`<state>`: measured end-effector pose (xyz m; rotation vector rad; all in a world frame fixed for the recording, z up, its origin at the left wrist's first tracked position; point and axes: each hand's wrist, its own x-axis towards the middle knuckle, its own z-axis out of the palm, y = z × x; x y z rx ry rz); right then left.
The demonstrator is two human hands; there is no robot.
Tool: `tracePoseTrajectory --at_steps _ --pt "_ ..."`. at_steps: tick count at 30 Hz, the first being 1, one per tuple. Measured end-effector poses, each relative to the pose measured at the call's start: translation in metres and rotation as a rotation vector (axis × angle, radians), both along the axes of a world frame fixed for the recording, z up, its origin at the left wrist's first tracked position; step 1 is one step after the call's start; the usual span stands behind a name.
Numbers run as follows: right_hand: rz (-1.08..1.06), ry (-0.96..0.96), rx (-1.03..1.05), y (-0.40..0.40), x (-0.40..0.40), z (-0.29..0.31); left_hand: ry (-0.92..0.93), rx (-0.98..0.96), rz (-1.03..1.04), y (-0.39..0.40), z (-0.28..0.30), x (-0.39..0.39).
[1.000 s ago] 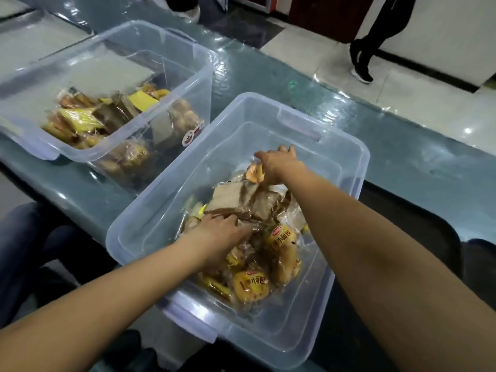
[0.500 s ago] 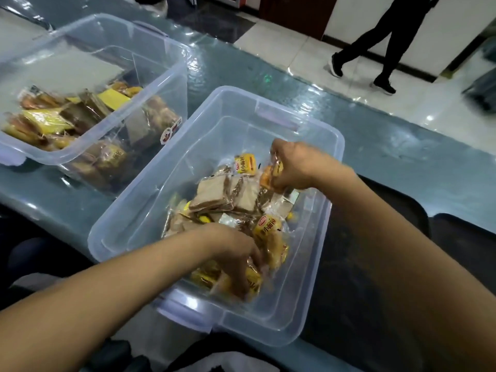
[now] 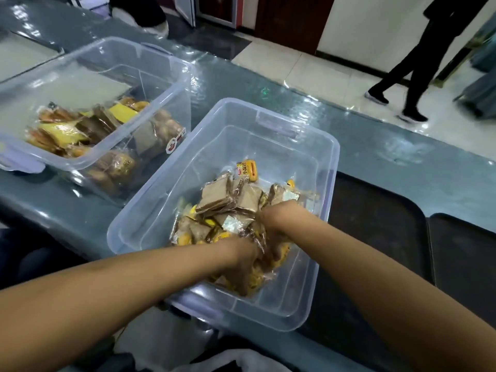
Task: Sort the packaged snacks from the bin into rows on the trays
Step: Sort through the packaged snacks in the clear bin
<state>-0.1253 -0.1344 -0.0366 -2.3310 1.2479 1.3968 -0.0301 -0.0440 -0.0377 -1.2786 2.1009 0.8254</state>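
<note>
While buried: hands [image 3: 257,253] amid snacks [image 3: 230,200]

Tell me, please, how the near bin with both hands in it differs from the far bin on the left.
The near bin sits at an angle, partly over the counter edge; the far bin rests fully on the counter. The near bin has the left hand and right hand in its snacks; the far bin is untouched. Both are clear plastic and hold wrapped snacks.
</note>
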Motion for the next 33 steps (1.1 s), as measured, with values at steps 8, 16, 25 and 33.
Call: tracePoseTrajectory --at_steps 8,16,25,33 --pt "0.063 -0.177 -0.141 0.001 0.0 -0.018 -0.016 -0.136 0.26 -0.016 0.021 0.046" --pt "0.05 -0.397 -0.39 -0.006 -0.02 0.03 -0.079 -0.156 0.287 -0.007 0.007 0.038" --pt "-0.257 -0.845 -0.67 0.003 -0.055 0.071 0.186 -0.455 0.37 -0.017 0.031 0.046" --pt "-0.458 -1.153 -0.982 0.014 -0.118 0.103 0.39 -0.809 0.373 -0.03 0.091 0.018"
